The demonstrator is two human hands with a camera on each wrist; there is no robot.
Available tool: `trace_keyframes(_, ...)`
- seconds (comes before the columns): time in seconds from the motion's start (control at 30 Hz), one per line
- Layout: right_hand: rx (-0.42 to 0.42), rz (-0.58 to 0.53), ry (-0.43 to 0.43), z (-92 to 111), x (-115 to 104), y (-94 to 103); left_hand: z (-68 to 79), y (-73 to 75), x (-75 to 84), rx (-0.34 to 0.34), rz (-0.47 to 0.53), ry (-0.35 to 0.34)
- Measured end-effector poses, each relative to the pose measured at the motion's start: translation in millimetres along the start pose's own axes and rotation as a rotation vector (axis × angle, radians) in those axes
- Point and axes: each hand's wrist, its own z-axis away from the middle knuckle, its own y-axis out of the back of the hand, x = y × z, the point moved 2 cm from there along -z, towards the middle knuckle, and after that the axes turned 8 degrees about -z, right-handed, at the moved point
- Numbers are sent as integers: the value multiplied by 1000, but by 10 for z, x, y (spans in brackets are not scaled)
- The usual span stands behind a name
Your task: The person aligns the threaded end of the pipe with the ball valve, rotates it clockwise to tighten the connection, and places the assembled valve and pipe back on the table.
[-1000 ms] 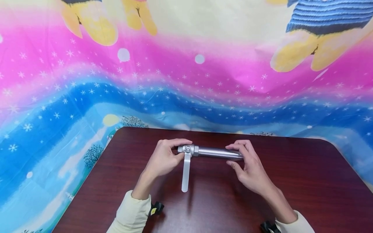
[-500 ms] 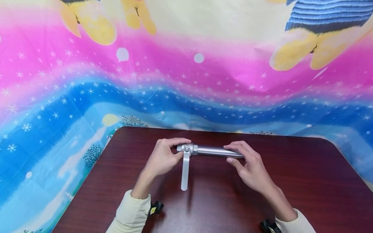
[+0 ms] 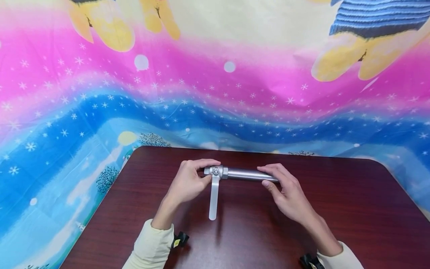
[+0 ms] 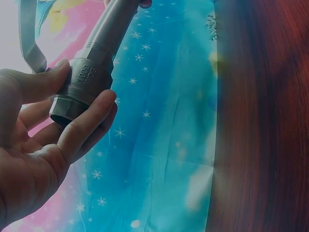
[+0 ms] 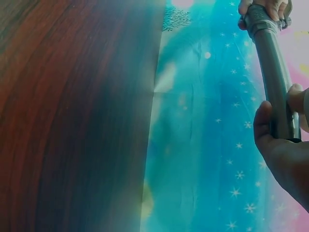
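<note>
A metal ball valve [image 3: 219, 171] is joined to a smooth steel pipe [image 3: 243, 174], held level above the table in the head view. From the left, my left hand [image 3: 184, 184] grips the valve body between thumb and fingers. The valve's flat lever handle [image 3: 213, 200] points toward me, square to the pipe. My right hand [image 3: 291, 192] holds the pipe's far right end, thumb on the near side and fingers over the top. In the left wrist view, raised markings and a hexagonal open end show on the valve body [image 4: 87, 79]. Fingers partly hide the pipe's right end.
The dark red-brown table [image 3: 235, 239] has rounded back corners. Behind it hangs a colourful cloth [image 3: 188, 93] with snowflakes and cartoon figures, reaching down past the left and right table edges. Black wrist straps [image 3: 180, 240] sit at both sleeves.
The valve and pipe have shifted very slightly left. My right hand's fingertips have moved a little left along the pipe. The left hand keeps its grip.
</note>
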Motion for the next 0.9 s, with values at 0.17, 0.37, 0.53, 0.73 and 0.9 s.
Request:
trace_keyframes(0.17,-46,23,-12,15,-16,-16,-1,-4,-8,0,-8,1)
trace_keyframes(0.37,-8,23,17,5,-25,-6,-3,-6,-14,2,8,-3)
trace_keyframes(0.53,11,33,44,-3,-17,5,-1,6,2,1,10,4)
trace_keyframes(0.73,3,28,46,0,-3,13,4,12,-1,1,7,6)
trace_keyframes(0.9,-6,27,48,0,-4,18,1,18,5,5,10,2)
